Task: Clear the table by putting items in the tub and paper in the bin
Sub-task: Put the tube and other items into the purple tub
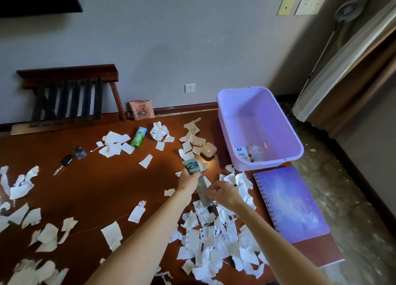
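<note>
A person stands over a dark brown table [90,190] that is covered with torn bits of white paper [214,242]. Both bare arms reach out over the mess.

The left hand [188,181] is closed around the top part of a long, thin, green-grey packet [194,167]. The right hand [224,193] pinches the lower end of the same packet with its fingers. The packet is held up above the table, a little way in front of the tub.

The tub [276,159] is big, purple and made of plastic. It sits at the far right corner of the table. It is mostly bare inside. Down in its near corner lie a small white carton with blue on it [243,154] and a small pale soft toy [257,153], side by side.

A purple notebook with a wire spine [293,205] lies flat just in front of the tub, near the table's right edge. A little pale case [209,149] sits just left of the tub among the scraps.

Farther back there is a green pack of gum [138,136], a crumpled ball of paper [159,131] and a pink packet [141,109] leaning on the wall. To the left lie a car key [63,163] and a small dark card [79,152].
</note>
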The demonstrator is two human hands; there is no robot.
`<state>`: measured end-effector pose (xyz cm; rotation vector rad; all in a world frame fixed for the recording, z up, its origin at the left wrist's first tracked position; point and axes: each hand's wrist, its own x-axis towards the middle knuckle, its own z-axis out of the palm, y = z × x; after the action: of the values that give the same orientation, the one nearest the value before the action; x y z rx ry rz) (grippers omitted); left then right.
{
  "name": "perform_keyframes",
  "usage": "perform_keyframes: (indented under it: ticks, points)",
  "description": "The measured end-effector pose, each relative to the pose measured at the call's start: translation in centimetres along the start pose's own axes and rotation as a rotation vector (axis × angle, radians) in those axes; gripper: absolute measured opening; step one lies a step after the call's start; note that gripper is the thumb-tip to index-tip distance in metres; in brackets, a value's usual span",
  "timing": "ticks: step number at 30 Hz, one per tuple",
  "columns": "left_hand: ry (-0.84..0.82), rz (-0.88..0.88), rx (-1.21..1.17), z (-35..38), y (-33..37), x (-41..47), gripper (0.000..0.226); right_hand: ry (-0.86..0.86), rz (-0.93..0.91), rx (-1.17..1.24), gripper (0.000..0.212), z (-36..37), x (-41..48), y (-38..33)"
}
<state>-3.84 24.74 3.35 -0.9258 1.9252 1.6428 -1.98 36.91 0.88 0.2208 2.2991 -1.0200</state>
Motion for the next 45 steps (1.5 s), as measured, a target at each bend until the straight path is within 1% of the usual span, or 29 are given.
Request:
perform_keyframes:
  ticks: [3, 4, 6, 7, 9, 11, 12, 14, 15, 17, 19, 22, 25, 29, 32, 34, 35, 37, 39, 40, 41, 42, 44, 45]
  points:
    - [0.079, -0.013, -0.022, -1.0, 0.6, 0.4, 0.037, 0.065, 0.013, 0.061, 0.027, -0.5, 0.9, 0.1]
    - [0.105, -0.022, -0.045, -1.3, 0.7, 0.7, 0.038, 0.068, 0.011, 0.014, 0.021, -0.7, 1.1, 0.0]
    - [0.129, -0.037, -0.064, -2.0, 1.0, 1.3, 0.037, 0.071, -0.001, -0.155, 0.025, -1.0, 1.8, -0.6]
    - [0.123, -0.048, -0.069, -2.3, 1.1, 1.7, 0.033, 0.101, -0.006, -0.237, 0.027, -1.1, 2.3, -1.0]
    - [0.115, -0.056, -0.076, -2.8, 1.5, 2.5, 0.024, 0.202, -0.012, -0.345, 0.024, -1.1, 3.8, -2.0]
    - [0.106, -0.056, -0.077, -3.2, 2.2, 2.9, 0.024, 0.278, -0.058, -0.380, 0.021, -1.3, 5.4, -3.3]
    - [0.095, -0.059, -0.083, -3.3, 2.7, 3.1, 0.028, 0.296, -0.077, -0.352, 0.028, -1.6, 6.1, -4.0]
    - [0.071, -0.073, -0.057, -3.5, 3.4, 3.8, 0.037, 0.297, -0.090, -0.334, 0.047, -2.2, 7.5, -5.2]
    - [0.064, -0.072, -0.023, -3.6, 3.8, 4.1, 0.041, 0.288, -0.093, -0.364, 0.052, -2.4, 8.4, -5.6]
    - [0.047, -0.053, -0.016, -3.7, 4.6, 4.5, 0.040, 0.228, -0.056, -0.470, 0.055, -2.8, 9.9, -6.3]
    - [0.043, -0.050, -0.034, -3.7, 5.3, 5.1, 0.037, 0.172, -0.029, -0.562, 0.052, -3.0, 10.9, -6.7]
    - [0.061, -0.032, -0.044, -3.9, 6.3, 5.6, 0.034, 0.174, 0.017, -0.494, 0.044, -3.6, 11.6, -6.9]
    - [0.057, -0.010, -0.079, -4.2, 7.3, 5.6, 0.030, 0.186, -0.001, -0.459, 0.050, -3.5, 10.9, -7.6]
    - [0.090, 0.025, -0.224, -4.5, 8.9, 5.2, 0.027, 0.345, -0.115, -0.462, 0.054, -3.4, 9.0, -9.5]
    - [0.130, 0.094, -0.310, -4.2, 10.7, 4.4, 0.028, 0.446, -0.190, -0.361, 0.052, -5.3, 7.4, -11.1]
    - [0.113, 0.147, -0.370, -3.5, 12.2, 3.5, 0.021, 0.516, -0.196, -0.277, 0.048, -7.6, 6.8, -11.4]
    - [0.090, 0.174, -0.398, -3.0, 13.0, 2.8, 0.014, 0.553, -0.199, -0.282, 0.044, -8.9, 6.5, -11.3]
    - [0.034, 0.214, -0.428, -1.4, 14.4, 1.7, 0.009, 0.587, -0.186, -0.350, 0.039, -11.8, 6.2, -10.4]
    - [-0.033, 0.228, -0.437, 0.6, 15.5, 0.9, 0.009, 0.542, -0.121, -0.335, 0.038, -14.6, 5.9, -8.9]
    - [-0.065, 0.230, -0.433, 1.8, 15.8, 0.8, 0.007, 0.502, -0.108, -0.373, 0.039, -15.9, 6.0, -7.7]
    - [-0.097, 0.231, -0.423, 3.0, 16.2, 0.6, 0.003, 0.455, -0.097, -0.454, 0.042, -17.0, 5.9, -6.4]
    - [-0.124, 0.234, -0.407, 4.2, 16.4, 0.6, 0.005, 0.414, -0.088, -0.544, 0.047, -18.0, 6.1, -5.0]
    - [-0.162, 0.237, -0.353, 6.8, 16.6, 0.8, 0.017, 0.323, -0.051, -0.692, 0.053, -19.5, 6.3, -2.6]
    - [-0.178, 0.232, -0.330, 7.9, 16.6, 0.9, 0.021, 0.280, -0.030, -0.756, 0.051, -20.0, 6.5, -1.5]
